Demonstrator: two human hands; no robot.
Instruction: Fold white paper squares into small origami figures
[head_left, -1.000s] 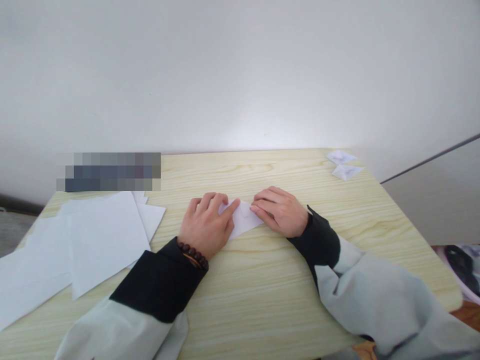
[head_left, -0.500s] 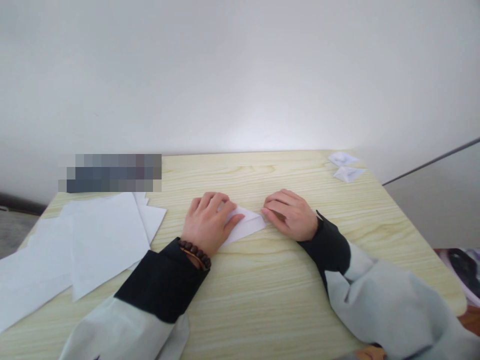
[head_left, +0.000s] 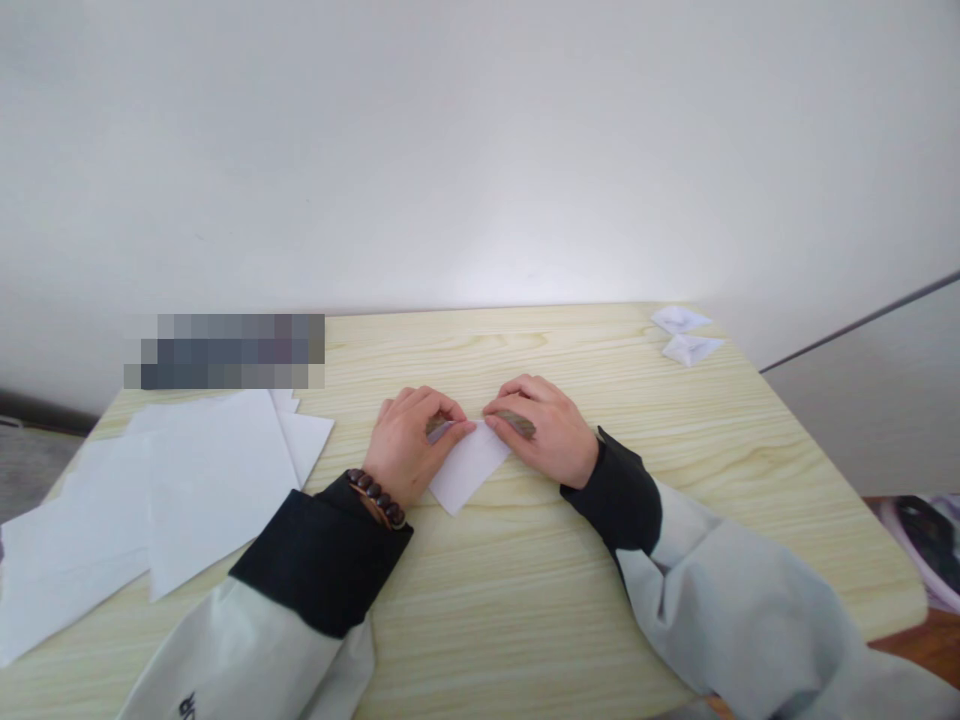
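Observation:
A small folded piece of white paper lies between my hands at the middle of the table, one corner pointing toward me. My left hand, with a dark bead bracelet at the wrist, pinches its upper edge between thumb and fingertips. From the other side, my right hand pinches the same edge, its fingertips close to those of the left. Parts of the paper's far edge are hidden behind the fingers.
Several loose sheets of white paper overlap on the left of the table. Behind them is a blurred-out dark object. Two folded white paper shapes rest at the back right, near a white wall.
My right hand has moved left onto the paper and now pinches it. The paper has turned so a corner points toward me. My left hand has shifted its grip to the upper edge.

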